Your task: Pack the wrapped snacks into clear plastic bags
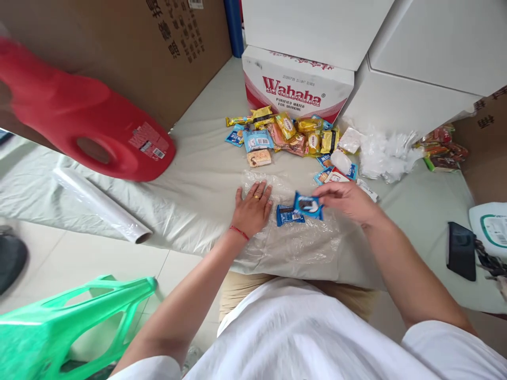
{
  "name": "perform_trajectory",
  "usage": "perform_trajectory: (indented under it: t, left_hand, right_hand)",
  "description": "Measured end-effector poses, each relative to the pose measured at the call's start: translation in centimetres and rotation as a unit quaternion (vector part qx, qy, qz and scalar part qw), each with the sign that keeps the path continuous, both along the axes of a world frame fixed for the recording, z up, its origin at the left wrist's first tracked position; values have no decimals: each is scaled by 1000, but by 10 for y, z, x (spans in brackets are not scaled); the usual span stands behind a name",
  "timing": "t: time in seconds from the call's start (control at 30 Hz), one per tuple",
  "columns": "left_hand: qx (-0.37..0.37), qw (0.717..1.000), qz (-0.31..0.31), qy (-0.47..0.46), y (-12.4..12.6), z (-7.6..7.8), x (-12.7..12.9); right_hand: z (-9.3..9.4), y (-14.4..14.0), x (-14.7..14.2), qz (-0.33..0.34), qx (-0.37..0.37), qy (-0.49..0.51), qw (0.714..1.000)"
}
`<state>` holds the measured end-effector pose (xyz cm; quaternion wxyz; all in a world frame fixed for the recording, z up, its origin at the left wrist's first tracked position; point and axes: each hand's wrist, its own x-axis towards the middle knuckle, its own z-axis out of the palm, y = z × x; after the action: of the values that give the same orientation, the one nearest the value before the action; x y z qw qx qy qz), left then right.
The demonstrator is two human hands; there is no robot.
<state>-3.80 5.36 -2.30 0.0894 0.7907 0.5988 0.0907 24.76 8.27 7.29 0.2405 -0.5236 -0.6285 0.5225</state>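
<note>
Head view: hands (348,200) hold blue packet (308,205) over clear bag (293,240).

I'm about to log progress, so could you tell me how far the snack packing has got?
Done: one blue packet lies on the clear bag. In hand: the right hand holds a second blue packet; the left hand presses the bag flat. Left: the snack pile.

right hand (348,202) pinching blue snack packet (308,205)
</note>
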Motion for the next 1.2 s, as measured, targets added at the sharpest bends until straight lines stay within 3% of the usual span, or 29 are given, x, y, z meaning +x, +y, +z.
perform_trajectory:
  t: [0.1,0.2,0.33,0.43,0.57,0.9,1.07,1.2]
  left_hand:
    - [1,1000,2,2,0,0,0]
    - [0,1000,0,2,0,0,0]
    - [1,1000,-3,-2,0,1,0]
    - [4,1000,-3,-7,-1,0,0]
    - [0,1000,-2,-14,-1,1,0]
    - [2,1000,-5,-22,-2,4,-1]
    - [7,1000,-4,-22,-2,3,-1]
    - [4,1000,-1,-26,-1,4,-1]
  right_hand:
    - [-21,-6,-36,79,-8,-76,994]
    - [-29,-6,-52,107,121,-206,965]
    - [-20,-15,-58,185,250,-289,905]
    - [-20,-26,-66,256,255,-344,867]
    - [-29,-32,-74,253,246,-419,836]
    - [-40,-34,-81,243,260,-375,856]
    - [-39,-32,-69,251,315,-334,852]
    - [-29,-24,-58,235,298,-236,895]
